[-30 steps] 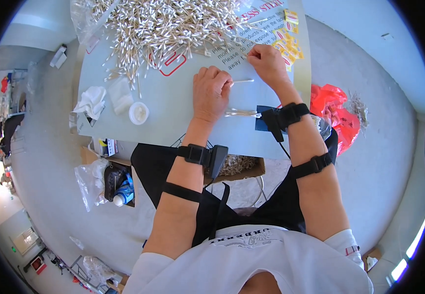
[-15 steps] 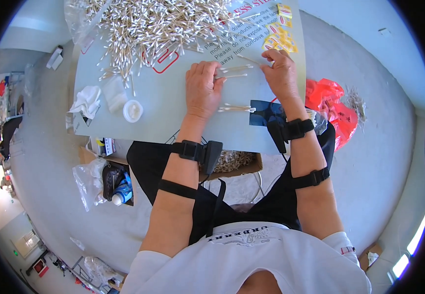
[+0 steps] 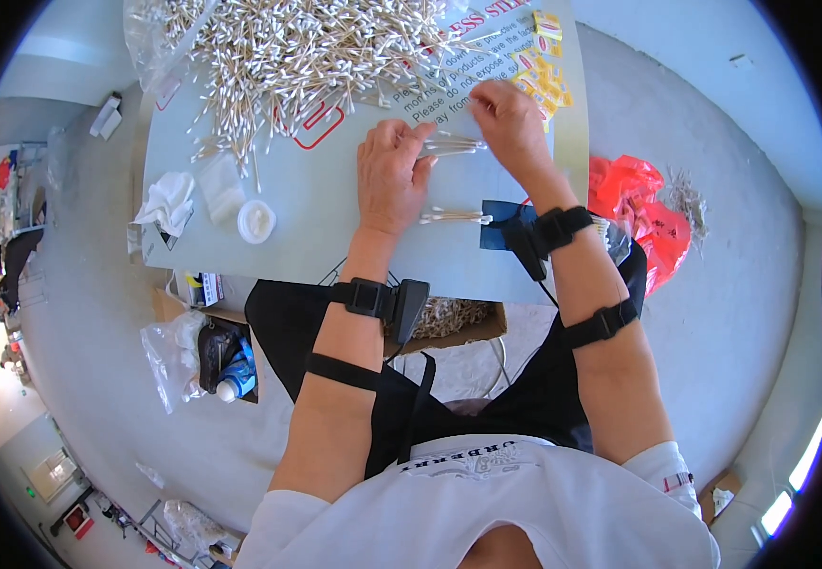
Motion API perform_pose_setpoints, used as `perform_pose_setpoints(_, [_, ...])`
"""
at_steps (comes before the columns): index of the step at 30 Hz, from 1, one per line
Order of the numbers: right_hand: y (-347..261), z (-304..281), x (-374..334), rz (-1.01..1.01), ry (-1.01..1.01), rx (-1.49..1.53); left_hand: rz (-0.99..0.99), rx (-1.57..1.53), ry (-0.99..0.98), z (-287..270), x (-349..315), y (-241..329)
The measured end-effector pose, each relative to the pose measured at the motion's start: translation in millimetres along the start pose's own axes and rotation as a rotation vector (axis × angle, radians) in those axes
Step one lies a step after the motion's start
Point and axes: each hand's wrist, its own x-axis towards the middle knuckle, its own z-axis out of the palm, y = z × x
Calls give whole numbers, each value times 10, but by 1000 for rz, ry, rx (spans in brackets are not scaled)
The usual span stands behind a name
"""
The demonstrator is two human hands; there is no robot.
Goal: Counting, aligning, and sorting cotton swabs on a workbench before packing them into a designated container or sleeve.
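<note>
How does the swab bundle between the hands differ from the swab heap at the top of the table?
The bundle is a few swabs lying parallel; the heap is a great many, crossing at all angles. The bundle is pinched between the left hand and right hand; the heap lies untouched. The bundle sits near the table's middle, over a printed sheet; the heap spreads along the far edge. Both are the same white-tipped swabs.
</note>
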Motion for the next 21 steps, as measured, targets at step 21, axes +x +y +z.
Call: perform_pose_setpoints(21, [8,3,-243,-96,21,45,131,244,-141,55,39,97])
